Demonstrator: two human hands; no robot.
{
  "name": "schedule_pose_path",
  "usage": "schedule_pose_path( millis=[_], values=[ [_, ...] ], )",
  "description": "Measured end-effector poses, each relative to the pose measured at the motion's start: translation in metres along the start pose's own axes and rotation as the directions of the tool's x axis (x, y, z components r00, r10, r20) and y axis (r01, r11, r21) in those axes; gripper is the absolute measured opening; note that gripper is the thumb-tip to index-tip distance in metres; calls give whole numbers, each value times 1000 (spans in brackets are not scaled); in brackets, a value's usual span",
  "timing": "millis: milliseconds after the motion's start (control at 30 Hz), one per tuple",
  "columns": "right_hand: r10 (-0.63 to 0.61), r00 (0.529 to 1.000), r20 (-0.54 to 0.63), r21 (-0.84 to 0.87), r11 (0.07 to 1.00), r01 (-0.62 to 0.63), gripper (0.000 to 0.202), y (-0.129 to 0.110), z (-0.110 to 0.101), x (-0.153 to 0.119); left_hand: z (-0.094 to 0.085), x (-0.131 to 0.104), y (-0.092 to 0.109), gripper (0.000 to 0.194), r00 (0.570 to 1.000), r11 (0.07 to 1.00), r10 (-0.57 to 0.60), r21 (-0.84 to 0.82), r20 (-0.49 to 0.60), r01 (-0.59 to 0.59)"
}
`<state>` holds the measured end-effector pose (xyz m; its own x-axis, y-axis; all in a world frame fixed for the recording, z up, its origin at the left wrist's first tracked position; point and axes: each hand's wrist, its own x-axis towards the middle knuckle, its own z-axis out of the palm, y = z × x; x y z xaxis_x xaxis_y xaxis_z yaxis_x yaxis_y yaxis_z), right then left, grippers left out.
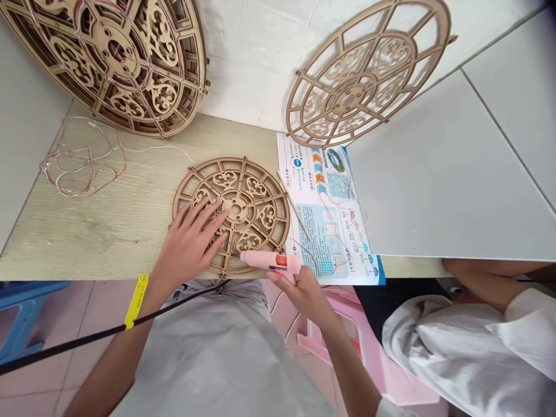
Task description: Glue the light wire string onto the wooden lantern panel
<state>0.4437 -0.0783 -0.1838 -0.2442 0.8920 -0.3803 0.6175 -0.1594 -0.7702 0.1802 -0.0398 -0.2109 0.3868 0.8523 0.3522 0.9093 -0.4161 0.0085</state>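
Observation:
My left hand [193,240] lies spread on the left part of a round wooden lattice disc [237,209], its fingers pointing toward the hub. The disc lies flat on the table and has scrollwork panels between its spokes. In my right hand [306,292] is a pink glue gun [271,260], gripped by its handle. Its nozzle points left, over the disc's near edge. Whether the nozzle touches the wood I cannot tell.
Larger lattice discs [115,52] lean at the back left, with another disc [351,95] against the wall. A tangle of thin wire [87,162] lies on the left. A thin wooden stick [297,211] rests by a printed sheet [332,231]. Another person [469,341] sits on the right.

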Motion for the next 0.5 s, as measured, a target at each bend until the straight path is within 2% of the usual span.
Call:
schedule_pose_path(
  millis=[500],
  values=[
    [-72,997,-22,-11,997,72,46,-4,-1,1,-1,0,0,52,1000,999,-20,-42,18,21]
  ],
)
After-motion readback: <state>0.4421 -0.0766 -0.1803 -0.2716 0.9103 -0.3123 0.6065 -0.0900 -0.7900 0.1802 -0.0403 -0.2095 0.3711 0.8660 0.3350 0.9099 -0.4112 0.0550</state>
